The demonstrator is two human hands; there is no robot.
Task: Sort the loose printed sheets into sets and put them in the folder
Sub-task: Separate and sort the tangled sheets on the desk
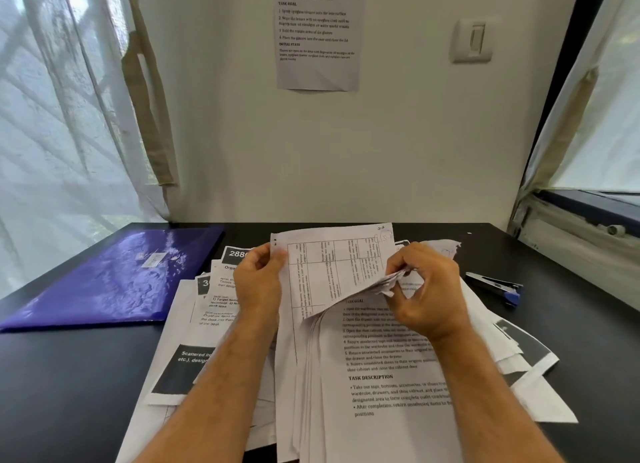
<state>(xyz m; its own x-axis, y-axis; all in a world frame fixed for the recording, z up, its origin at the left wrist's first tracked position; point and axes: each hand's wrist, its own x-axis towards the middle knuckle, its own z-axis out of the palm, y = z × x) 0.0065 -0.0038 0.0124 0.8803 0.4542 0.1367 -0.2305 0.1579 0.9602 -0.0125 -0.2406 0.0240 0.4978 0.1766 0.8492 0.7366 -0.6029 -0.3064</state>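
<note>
I hold a stack of printed sheets [346,324] upright over the middle of the black desk [69,376], its top page a table printed sideways. My left hand [258,282] grips the stack's left edge, thumb on the front of the page. My right hand [427,289] pinches the curled-over corners of several pages on the right side, fingers bent tight around them. Under my forearms more loose sheets [194,341] lie fanned out (some with dark printed blocks). The purple folder [114,279] lies flat and closed to the left, just beside the pile. A stapler [498,287] rests on the desk to the right, and a printed notice [318,33] hangs on the wall ahead.
</note>
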